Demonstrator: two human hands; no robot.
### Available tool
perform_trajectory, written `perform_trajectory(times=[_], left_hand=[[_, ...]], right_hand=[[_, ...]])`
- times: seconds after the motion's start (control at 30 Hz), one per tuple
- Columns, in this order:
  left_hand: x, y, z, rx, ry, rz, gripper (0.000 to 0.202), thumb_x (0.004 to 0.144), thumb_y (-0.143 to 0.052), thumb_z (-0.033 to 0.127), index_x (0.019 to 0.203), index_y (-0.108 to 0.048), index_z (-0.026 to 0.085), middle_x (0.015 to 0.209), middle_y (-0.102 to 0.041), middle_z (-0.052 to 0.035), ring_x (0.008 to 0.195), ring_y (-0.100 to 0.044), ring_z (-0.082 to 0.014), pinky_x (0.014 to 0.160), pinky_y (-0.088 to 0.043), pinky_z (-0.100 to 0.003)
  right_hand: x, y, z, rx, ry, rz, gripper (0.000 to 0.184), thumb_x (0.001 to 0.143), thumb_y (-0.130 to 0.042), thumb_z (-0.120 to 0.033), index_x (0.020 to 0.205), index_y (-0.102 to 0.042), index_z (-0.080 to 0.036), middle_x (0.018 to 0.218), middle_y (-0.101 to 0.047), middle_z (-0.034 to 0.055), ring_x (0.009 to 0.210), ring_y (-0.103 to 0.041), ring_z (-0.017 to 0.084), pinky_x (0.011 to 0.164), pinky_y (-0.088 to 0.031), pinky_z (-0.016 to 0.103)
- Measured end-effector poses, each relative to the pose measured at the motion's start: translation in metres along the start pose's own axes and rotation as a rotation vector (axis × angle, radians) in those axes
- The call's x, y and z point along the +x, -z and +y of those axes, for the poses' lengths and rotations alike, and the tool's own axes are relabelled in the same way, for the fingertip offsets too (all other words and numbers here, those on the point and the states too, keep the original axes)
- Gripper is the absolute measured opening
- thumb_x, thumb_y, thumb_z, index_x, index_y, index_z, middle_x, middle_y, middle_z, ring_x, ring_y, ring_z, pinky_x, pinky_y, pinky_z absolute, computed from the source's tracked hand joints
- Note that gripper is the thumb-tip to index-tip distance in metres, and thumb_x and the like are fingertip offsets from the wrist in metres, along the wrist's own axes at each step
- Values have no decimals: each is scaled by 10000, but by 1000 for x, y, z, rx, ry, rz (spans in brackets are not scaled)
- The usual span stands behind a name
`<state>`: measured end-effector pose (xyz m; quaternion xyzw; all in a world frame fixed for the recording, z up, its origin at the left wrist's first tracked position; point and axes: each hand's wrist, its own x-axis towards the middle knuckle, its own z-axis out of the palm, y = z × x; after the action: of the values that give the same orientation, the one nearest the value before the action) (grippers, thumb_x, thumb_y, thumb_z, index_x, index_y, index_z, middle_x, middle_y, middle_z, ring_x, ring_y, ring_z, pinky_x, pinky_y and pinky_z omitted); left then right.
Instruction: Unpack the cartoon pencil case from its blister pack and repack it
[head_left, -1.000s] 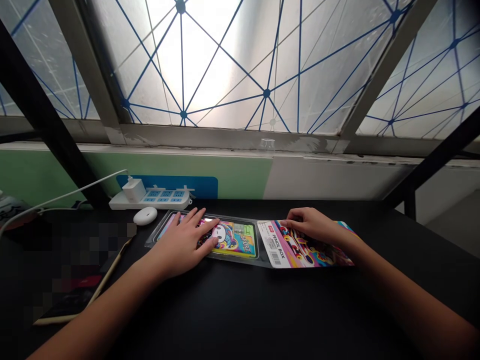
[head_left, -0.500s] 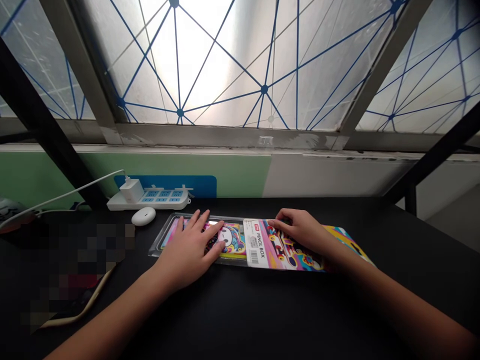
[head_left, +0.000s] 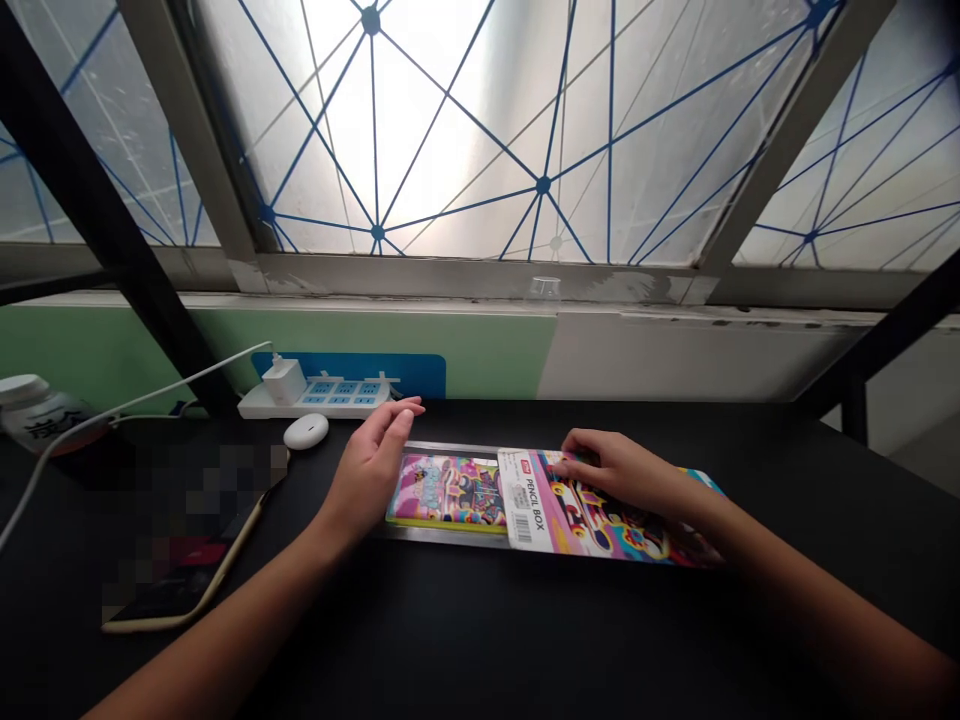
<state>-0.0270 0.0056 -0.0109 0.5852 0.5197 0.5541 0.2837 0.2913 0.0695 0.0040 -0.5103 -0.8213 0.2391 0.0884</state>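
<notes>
On the black desk lies a long, flat pack: a colourful pencil box [head_left: 450,492] in a clear plastic tray [head_left: 442,536], its right part covered by a printed cardboard sleeve [head_left: 531,500] marked "PENCIL BOX". At the left end of the pack is my left hand [head_left: 371,465], turned on edge with its fingers stretched out above the tray's far edge. It hides that end, so contact is uncertain. My right hand [head_left: 611,465] grips the sleeve near its far edge, thumb on the printed face and fingers curled.
Left of my left hand lies a phone-like device [head_left: 199,590] with a pale edge, partly blurred out. A white earbud case [head_left: 306,432] sits before a power strip [head_left: 341,397] with a white charger [head_left: 283,381]. A white-lidded jar [head_left: 45,412] and a cable stand farther left.
My left hand has left the pencil box's top, where its fingers were spread, and turned to the left end. Box and tray now reach farther under the sleeve. My right hand keeps its hold.
</notes>
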Motion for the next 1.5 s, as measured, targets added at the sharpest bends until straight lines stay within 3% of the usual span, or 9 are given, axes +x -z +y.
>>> perform_trajectory(times=[0.13, 0.3, 0.47, 0.63, 0.77, 0.9, 1.07, 1.2, 1.5], left_hand=[[7, 0, -24, -133, 57, 40, 388, 1003, -435, 510, 1103, -675, 222, 1288, -668, -85, 1271, -562, -271, 1112, -361, -430], [6, -1, -24, -267, 23, -4, 414, 1010, -413, 520, 1118, -674, 218, 1290, -675, -84, 1301, -545, -255, 1147, -315, -415], [6, 1, -15, -396, 35, -15, 480, 1001, -388, 568, 1081, -669, 187, 1243, -700, -97, 1303, -548, -243, 1163, -298, -388], [9, 0, -15, -537, 98, 9, 529, 980, -379, 628, 1033, -632, 167, 1170, -721, -117, 1278, -574, -247, 1145, -332, -396], [13, 0, -18, -522, 186, 54, 488, 973, -380, 591, 1024, -602, 159, 1150, -721, -143, 1240, -606, -254, 1114, -376, -410], [13, 3, -20, -418, 235, 85, 205, 877, -519, 241, 1065, -583, 191, 1228, -696, -119, 1270, -582, -243, 1106, -387, -419], [8, 6, -25, -293, 290, -39, 619, 727, -505, 56, 1290, -577, 304, 1452, -555, -69, 1355, -499, -314, 962, -515, -428], [9, 5, -27, -362, 358, -54, 696, 749, -517, 45, 1398, -522, 298, 1442, -559, -110, 1329, -531, -310, 811, -583, -336], [11, 0, -22, -465, 522, 63, 693, 824, -590, 48, 1442, -386, 285, 1406, -573, -160, 1132, -683, -313, 643, -618, -310]], right_hand=[[-2, 10, 10, 25, 40, -119, 558, 766, -690, -641, 1128, -611, -224, 1072, -704, 58, 942, -656, 268, 765, -504, 323], [3, 9, 4, -51, 61, -105, 773, 764, -674, -677, 1364, -500, -221, 1398, -550, 128, 1230, -549, 329, 1012, -446, 394], [28, -12, -48, -226, 146, -86, 816, 785, -602, -748, 1400, -493, -224, 1425, -522, 154, 1263, -503, 377, 1044, -386, 489], [61, -49, -113, -257, 342, -54, 618, 898, -532, -662, 1303, -565, -196, 1279, -633, 167, 1148, -592, 350, 962, -419, 495], [65, -59, -134, -273, 395, 33, 528, 919, -578, -568, 1307, -554, -210, 1308, -615, 147, 1172, -579, 329, 995, -383, 490], [42, -47, -113, -287, 402, 166, 506, 929, -571, -546, 1316, -535, -223, 1362, -580, 138, 1216, -560, 320, 1015, -376, 489], [1, -29, -45, -234, 244, 177, 503, 940, -506, -599, 1295, -539, -244, 1408, -544, 128, 1252, -539, 321, 1046, -375, 501], [-14, -21, -5, -78, 70, 129, 515, 946, -475, -612, 1292, -547, -237, 1328, -603, 128, 1176, -582, 316, 976, -456, 475], [-8, -22, -5, -52, 80, 124, 472, 922, -495, -626, 1135, -636, -230, 1129, -684, 102, 1003, -631, 292, 875, -488, 425]])
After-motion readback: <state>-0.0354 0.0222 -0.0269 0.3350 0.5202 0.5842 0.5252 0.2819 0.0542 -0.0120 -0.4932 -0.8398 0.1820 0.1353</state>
